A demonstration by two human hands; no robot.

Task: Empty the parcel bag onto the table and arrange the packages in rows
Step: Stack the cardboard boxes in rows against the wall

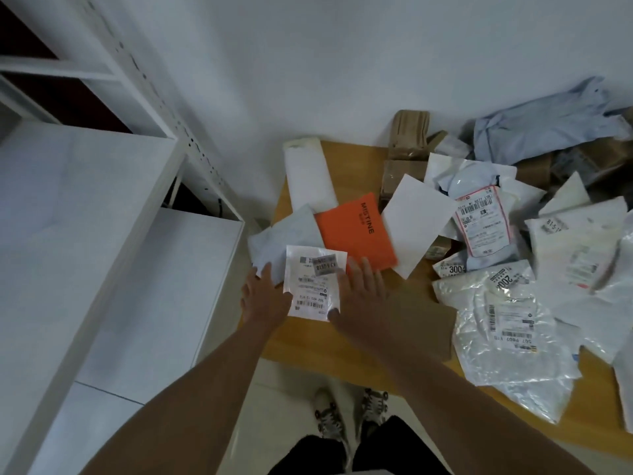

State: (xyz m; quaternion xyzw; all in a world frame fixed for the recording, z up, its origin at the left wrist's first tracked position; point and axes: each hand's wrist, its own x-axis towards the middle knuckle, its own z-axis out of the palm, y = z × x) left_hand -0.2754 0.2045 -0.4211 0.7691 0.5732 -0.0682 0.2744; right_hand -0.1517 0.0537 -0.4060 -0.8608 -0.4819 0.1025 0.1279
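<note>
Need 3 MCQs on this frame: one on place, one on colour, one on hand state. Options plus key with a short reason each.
1. Where does the labelled white packet lie?
A. between the two hands
B. on the shelf
C. on the floor

2. What colour is the MISTINE package?
A. blue
B. orange
C. green

3. How are the left hand and right hand?
A. both fists
B. fingers straight, flat at the packet's edges
C. both off the table

Key: 1 A, a hand flanks each side of it. 2 B, its face is plainly orange. 3 B, the fingers are extended, none curled.
</note>
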